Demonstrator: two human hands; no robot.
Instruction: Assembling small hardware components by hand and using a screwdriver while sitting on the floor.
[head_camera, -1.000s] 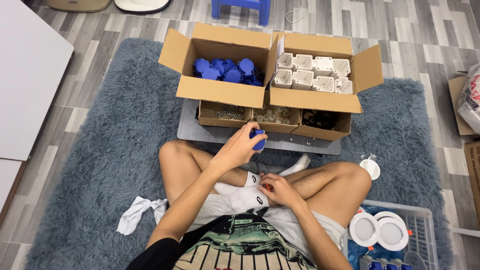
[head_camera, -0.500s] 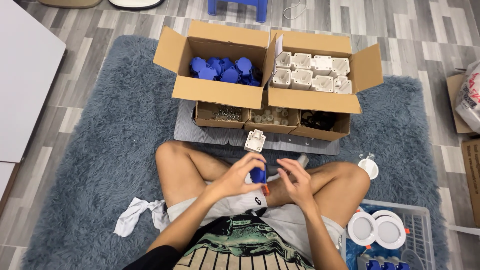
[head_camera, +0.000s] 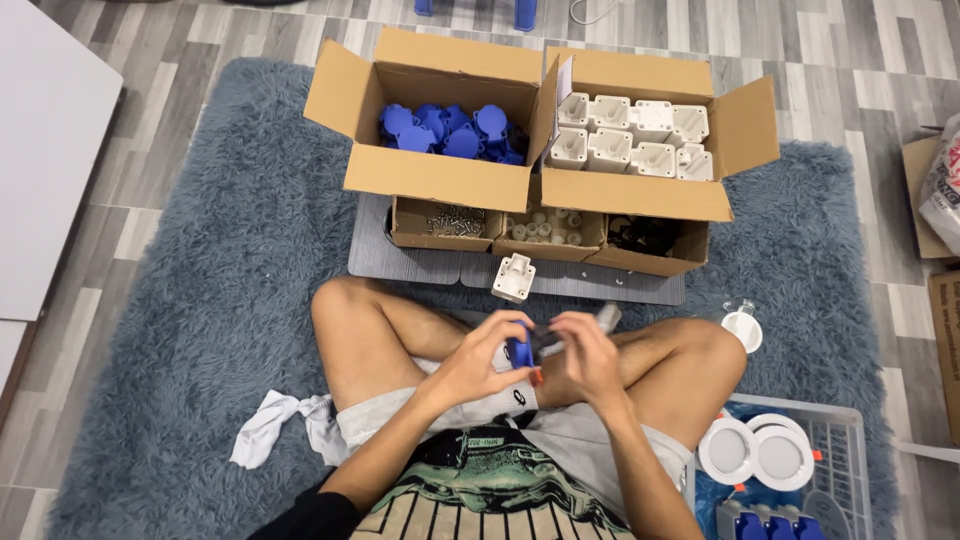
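At lower centre, both hands pinch a small blue plastic socket part (head_camera: 519, 352): left hand (head_camera: 478, 362), right hand (head_camera: 585, 356). A loosened pinch could drop it into the shaggy grey rug (head_camera: 220, 300).

Grey shorts (head_camera: 590, 445), striped printed shirt (head_camera: 480, 500), bare arms
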